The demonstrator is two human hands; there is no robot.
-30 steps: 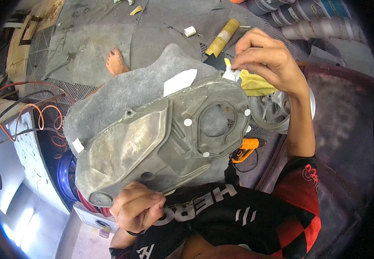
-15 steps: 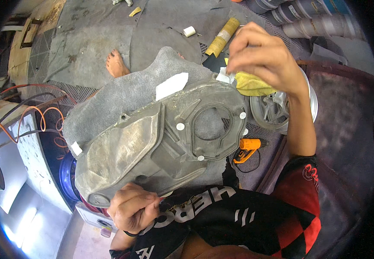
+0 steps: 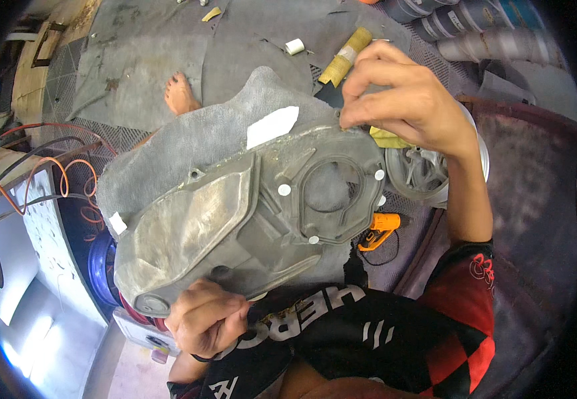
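A grey, worn scooter engine cover [image 3: 225, 219] lies across my lap on a grey towel [image 3: 148, 156]. White masking patches stick to it, including a long piece [image 3: 273, 126] at its far edge and several small round ones [image 3: 284, 190] around the circular opening. My right hand [image 3: 401, 100] is closed in a pinch at the cover's far right edge; whatever is between the fingertips is hidden. By the near edge, my left hand [image 3: 210, 318] is curled with thumb and fingers together, overlapping the cover. What it pinches cannot be made out.
A yellow cloth [image 3: 388, 138] lies on a silver wheel [image 3: 418, 169] at right. An orange heat gun [image 3: 379, 229] rests below it. Beyond are a yellow roll [image 3: 345, 56], a white tape roll [image 3: 294, 46] and dark cans [image 3: 461, 23]. Orange coiled hoses [image 3: 55, 179] run along the left.
My right hand has come down onto the cover's far right edge; the white piece seen by its fingertips is out of sight. The cover has shifted slightly. My left hand stays put.
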